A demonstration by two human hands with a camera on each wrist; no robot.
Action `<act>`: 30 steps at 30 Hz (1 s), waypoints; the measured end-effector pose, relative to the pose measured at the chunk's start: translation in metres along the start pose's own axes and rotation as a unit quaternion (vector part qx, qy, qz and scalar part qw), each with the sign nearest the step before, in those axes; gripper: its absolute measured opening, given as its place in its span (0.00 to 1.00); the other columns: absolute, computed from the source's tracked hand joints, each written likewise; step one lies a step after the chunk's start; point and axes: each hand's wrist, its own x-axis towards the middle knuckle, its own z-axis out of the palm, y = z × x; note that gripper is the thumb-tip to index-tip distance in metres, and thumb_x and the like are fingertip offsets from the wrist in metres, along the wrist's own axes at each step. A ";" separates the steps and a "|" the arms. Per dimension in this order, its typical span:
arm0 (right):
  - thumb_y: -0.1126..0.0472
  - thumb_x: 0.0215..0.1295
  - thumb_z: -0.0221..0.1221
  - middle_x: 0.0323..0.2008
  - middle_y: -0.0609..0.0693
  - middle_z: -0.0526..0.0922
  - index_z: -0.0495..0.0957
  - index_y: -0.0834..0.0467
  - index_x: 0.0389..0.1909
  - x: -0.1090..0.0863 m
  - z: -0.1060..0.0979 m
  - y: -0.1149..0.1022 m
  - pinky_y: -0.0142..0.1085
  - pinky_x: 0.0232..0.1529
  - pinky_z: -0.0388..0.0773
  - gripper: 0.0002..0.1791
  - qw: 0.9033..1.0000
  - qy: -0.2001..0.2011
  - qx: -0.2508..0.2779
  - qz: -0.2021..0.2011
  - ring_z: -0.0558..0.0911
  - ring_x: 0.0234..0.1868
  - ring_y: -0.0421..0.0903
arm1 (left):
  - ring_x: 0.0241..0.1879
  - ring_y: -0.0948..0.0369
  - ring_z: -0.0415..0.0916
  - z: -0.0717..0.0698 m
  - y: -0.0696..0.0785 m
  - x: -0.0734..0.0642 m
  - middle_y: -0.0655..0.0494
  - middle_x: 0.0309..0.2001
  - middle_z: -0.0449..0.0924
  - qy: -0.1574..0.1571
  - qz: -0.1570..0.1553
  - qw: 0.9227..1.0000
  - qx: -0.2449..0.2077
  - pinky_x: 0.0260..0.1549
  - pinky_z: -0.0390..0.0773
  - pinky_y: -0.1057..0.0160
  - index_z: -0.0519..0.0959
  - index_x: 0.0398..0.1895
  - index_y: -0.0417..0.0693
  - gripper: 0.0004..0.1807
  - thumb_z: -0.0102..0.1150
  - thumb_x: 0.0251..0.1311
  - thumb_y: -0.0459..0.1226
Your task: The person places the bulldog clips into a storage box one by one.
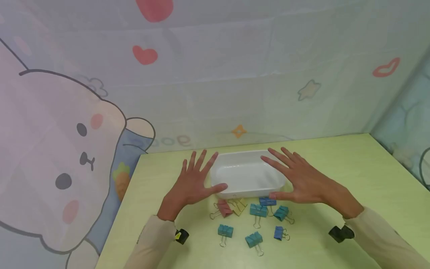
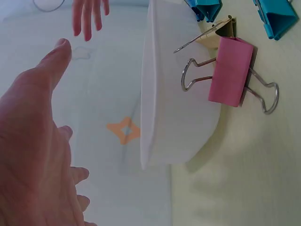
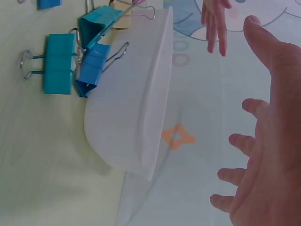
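A white oval-cornered dish (image 1: 248, 175) sits on the table, its inside bare. My left hand (image 1: 194, 184) hovers at its left end with fingers spread, holding nothing. Over the right end is my right hand (image 1: 304, 179), also spread and without anything in it. In front of the dish lie several binder clips: a pink binder clip (image 2: 230, 71), a yellow binder clip (image 1: 238, 206), blue binder clips such as one (image 3: 94, 68) close against the dish's front wall, and teal ones, including a teal binder clip (image 1: 225, 230) and another teal binder clip (image 1: 254, 239) nearer me.
The light yellow-green table (image 1: 342, 172) reaches back to a hanging cloth (image 1: 215, 101) printed with hearts, stars and a cartoon bear. A second patterned cloth (image 1: 406, 123) borders the right side. Dark straps with small devices are on both wrists.
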 end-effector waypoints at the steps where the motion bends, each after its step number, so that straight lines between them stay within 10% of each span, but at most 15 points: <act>1: 0.25 0.62 0.60 0.83 0.51 0.47 0.48 0.40 0.84 -0.001 0.001 0.000 0.72 0.71 0.50 0.55 1.000 0.002 0.001 -0.002 0.49 0.80 0.68 | 0.81 0.38 0.31 0.002 -0.002 0.001 0.46 0.84 0.38 -0.001 -0.002 1.000 -0.015 0.74 0.39 0.31 0.40 0.86 0.67 0.53 0.48 0.64 0.73; 11: 0.32 0.60 0.69 0.82 0.46 0.53 0.56 0.45 0.82 -0.027 0.015 -0.001 0.68 0.69 0.58 0.54 0.997 0.050 0.022 -0.056 0.54 0.80 0.62 | 0.82 0.46 0.37 0.023 -0.020 0.010 0.48 0.84 0.43 0.030 -0.014 0.975 -0.219 0.74 0.49 0.33 0.44 0.86 0.62 0.45 0.49 0.74 0.62; 19: 0.37 0.57 0.73 0.73 0.45 0.72 0.74 0.47 0.72 -0.046 0.029 -0.001 0.57 0.66 0.65 0.43 0.990 0.102 0.032 -0.094 0.65 0.75 0.55 | 0.72 0.39 0.63 0.043 -0.029 0.016 0.37 0.74 0.64 0.091 -0.060 0.946 -0.305 0.67 0.68 0.39 0.59 0.79 0.40 0.35 0.54 0.77 0.47; 24: 0.43 0.54 0.77 0.61 0.41 0.82 0.80 0.47 0.65 -0.055 0.040 0.002 0.47 0.57 0.74 0.36 0.981 0.134 0.062 -0.125 0.75 0.63 0.48 | 0.59 0.41 0.78 0.050 -0.031 0.018 0.36 0.64 0.75 0.104 -0.130 0.900 -0.402 0.54 0.82 0.45 0.68 0.74 0.39 0.29 0.58 0.75 0.42; 30: 0.44 0.57 0.76 0.56 0.35 0.83 0.84 0.48 0.61 -0.064 0.052 0.008 0.41 0.46 0.82 0.30 0.983 0.108 0.102 -0.104 0.75 0.53 0.37 | 0.50 0.42 0.82 0.059 -0.032 0.020 0.35 0.56 0.78 0.086 -0.185 0.815 -0.541 0.47 0.85 0.47 0.70 0.69 0.33 0.28 0.61 0.73 0.39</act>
